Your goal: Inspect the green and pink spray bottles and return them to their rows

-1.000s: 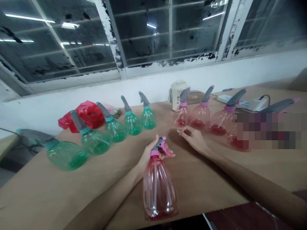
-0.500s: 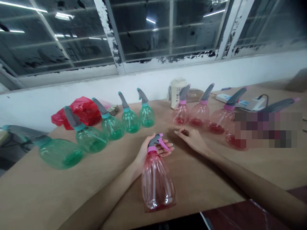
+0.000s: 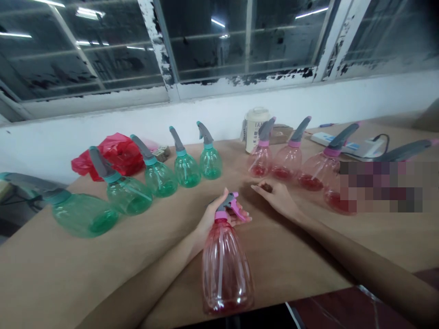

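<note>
A pink see-through spray bottle (image 3: 226, 265) with a grey and pink trigger head stands near the table's front edge. My left hand (image 3: 214, 217) is wrapped round its neck and trigger head. My right hand (image 3: 276, 196) rests on the brown table (image 3: 103, 256) just right of it, fingers curled loosely, with a small dark thing at the fingertips that I cannot make out. Beyond the right hand stands a row of pink spray bottles (image 3: 286, 157).
Several green spray bottles (image 3: 159, 176) stand in a row at the left. A red plastic bag (image 3: 116, 153) lies behind them by the white wall. A white jar (image 3: 255, 125) and a power strip (image 3: 356, 146) sit at the back right. A blurred patch covers the far right.
The view has shifted slightly. My left hand stays on the pink bottle's head and my right hand stays resting on the table.
</note>
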{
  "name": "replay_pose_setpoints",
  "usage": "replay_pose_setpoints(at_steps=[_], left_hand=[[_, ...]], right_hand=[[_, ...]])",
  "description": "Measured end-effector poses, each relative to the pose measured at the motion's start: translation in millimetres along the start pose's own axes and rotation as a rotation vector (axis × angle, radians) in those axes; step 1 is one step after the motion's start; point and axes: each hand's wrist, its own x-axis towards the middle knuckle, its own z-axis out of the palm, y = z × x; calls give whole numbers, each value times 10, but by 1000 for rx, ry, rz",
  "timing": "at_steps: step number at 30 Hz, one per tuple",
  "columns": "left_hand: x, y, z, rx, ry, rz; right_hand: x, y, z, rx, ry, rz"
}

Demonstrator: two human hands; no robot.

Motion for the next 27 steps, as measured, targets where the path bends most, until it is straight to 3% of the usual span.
replay_pose_setpoints(at_steps=[4,10,19,27], left_hand=[[47,39,-49,-88,79,-101],[22,50,-47,-99,43,-92],[17,58,-35,-97,81,-102],[-52,-10,-1,76,-17,12]], right_hand=[[7,21,4,-2,2,-14],[11,14,8,-7,-4,-22],[0,-2,0,-12,-15,-29],[-20,-79,-25,-3,7,27]])
